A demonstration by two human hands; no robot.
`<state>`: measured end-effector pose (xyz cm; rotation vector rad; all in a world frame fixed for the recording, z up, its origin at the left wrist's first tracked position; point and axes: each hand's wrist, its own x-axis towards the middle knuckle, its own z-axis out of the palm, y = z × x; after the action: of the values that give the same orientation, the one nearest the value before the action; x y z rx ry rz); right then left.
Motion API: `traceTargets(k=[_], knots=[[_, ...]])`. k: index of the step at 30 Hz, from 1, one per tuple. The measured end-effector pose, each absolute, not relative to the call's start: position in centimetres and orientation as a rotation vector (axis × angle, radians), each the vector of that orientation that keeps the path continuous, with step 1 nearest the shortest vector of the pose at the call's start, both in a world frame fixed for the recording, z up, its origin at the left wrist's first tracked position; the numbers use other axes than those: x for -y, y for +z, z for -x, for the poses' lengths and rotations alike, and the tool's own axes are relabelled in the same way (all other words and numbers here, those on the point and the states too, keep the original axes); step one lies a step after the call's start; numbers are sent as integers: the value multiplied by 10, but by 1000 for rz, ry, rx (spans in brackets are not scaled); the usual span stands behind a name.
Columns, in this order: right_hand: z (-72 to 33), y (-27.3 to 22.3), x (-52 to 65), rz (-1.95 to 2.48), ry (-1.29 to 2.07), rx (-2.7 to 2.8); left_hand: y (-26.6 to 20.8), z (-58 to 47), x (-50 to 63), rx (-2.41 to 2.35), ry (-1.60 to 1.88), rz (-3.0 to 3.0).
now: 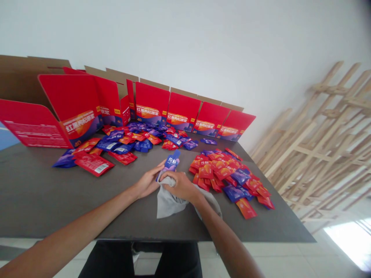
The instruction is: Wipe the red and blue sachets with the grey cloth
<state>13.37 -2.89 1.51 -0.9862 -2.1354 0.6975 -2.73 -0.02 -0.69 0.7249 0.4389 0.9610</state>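
Observation:
In the middle of the table's near half, my left hand [150, 181] grips a purple-blue pouch [172, 161] with white print, its top end pointing away from me. My right hand [180, 186] is closed on a grey cloth [171, 202], which it presses against the pouch's lower part. The cloth hangs down onto the table, and part of it trails right beneath my forearm. To the right lies a heap of red and purple pouches [222, 170]. A second spread of blue and red pouches [139, 137] lies beyond my hands to the left.
Red cardboard boxes [152, 102] with raised flaps line the table's back. A larger open box [31, 123] stands at the left. The dark grey table [130, 224] ends just before my lap. Wooden frames [315, 150] lean against the wall at right.

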Motion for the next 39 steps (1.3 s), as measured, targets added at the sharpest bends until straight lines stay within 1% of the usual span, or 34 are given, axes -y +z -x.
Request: traceTargets(k=[5, 7, 10, 15, 17, 22, 25, 27, 32, 39], knots=[[-148, 20, 16, 1169, 486, 1634, -11, 27, 4, -412, 813, -771], [-153, 21, 12, 1205, 456, 1549, -11, 26, 6, -395, 792, -803], [-152, 20, 14, 1161, 532, 1674, -10, 26, 6, -409, 826, -794], [-136, 13, 28, 937, 801, 2218, -7, 28, -1, -479, 970, -735], [-133, 12, 29, 931, 794, 2229, -8, 28, -2, -484, 980, -729], [-145, 15, 15, 1141, 532, 1680, -9, 26, 3, -432, 878, -764], [-152, 18, 10, 1213, 488, 1546, -9, 25, 5, -431, 828, -779], [-151, 18, 13, 1176, 556, 1653, -9, 26, 4, -442, 867, -774], [-137, 14, 32, 948, 817, 2264, -11, 25, -5, -651, 1017, -816], [-132, 19, 39, 1063, 807, 2306, -18, -1, -59, -1076, 1285, -1283]])
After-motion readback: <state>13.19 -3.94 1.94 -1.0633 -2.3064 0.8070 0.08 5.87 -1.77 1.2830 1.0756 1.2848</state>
